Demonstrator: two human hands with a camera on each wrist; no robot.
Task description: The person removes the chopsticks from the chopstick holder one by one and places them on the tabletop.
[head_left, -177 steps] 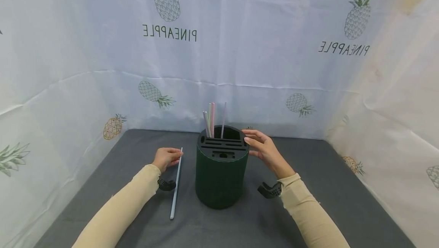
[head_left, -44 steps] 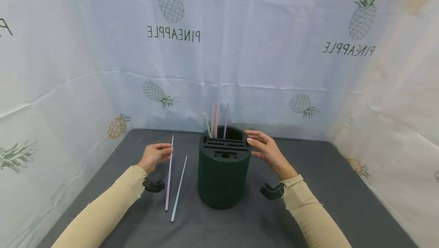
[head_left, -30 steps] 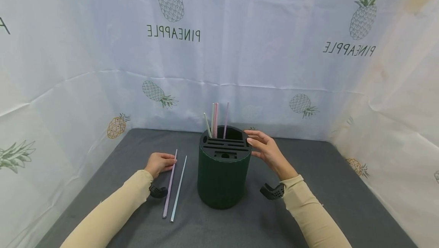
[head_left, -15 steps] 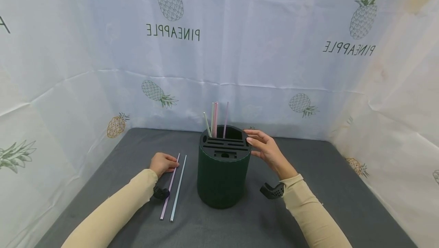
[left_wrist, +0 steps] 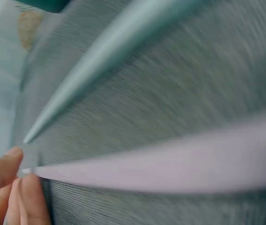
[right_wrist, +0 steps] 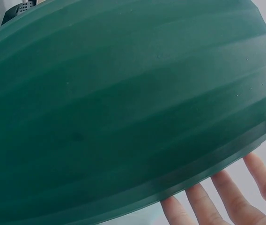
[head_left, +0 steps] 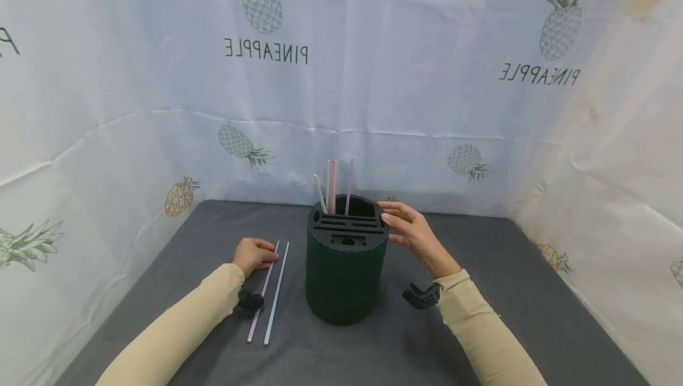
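In the head view, my left hand [head_left: 255,257] pinches a pale purple straw [head_left: 256,319] near its far end, low over the table. A pale blue straw [head_left: 275,300] lies just right of it, almost parallel. In the left wrist view, the purple straw [left_wrist: 170,168] runs away to its tip between thumb and fingers. My right hand [head_left: 416,238] rests its spread fingers against the right side of a dark green utensil holder [head_left: 344,285]. Several straws [head_left: 332,187], green, pink and purple, stand in its back opening. The right wrist view shows fingertips [right_wrist: 198,194] against the green holder [right_wrist: 123,108].
A dark grey cloth covers the table [head_left: 469,338]. White curtain [head_left: 405,77] with pineapple prints hangs behind and at both sides. The holder's top [head_left: 348,230] has slots and a small hole in front of the wide opening. A dark wrist mount [head_left: 421,296] sits at the right wrist.
The blue straw, earlier in my left hand, lies on the table. The left hand has brought a purple straw down beside it, and one fewer stands in the holder. The right hand stays put.
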